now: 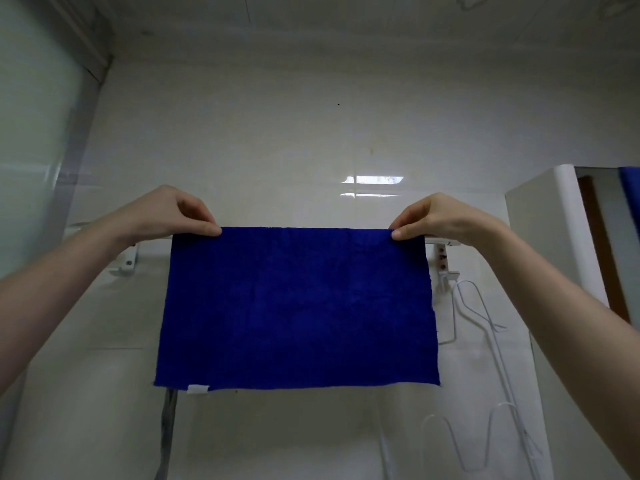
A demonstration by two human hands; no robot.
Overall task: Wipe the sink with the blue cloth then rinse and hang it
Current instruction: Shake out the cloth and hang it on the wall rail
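Observation:
The blue cloth [298, 306] hangs flat and spread out over a white wall rail [445, 241], with a small white label at its lower left corner. My left hand [173, 213] pinches the cloth's top left edge between thumb and fingers. At the top right edge, my right hand [436, 218] pinches it the same way. Both arms reach up from the lower corners. The sink is out of view.
White rail brackets [126, 263] fix the rail to the glossy tiled wall. White wire hangers [485, 313] hang at the right below the rail. A white mirror cabinet [554, 237] juts out at the right. A glass panel [38, 150] stands on the left.

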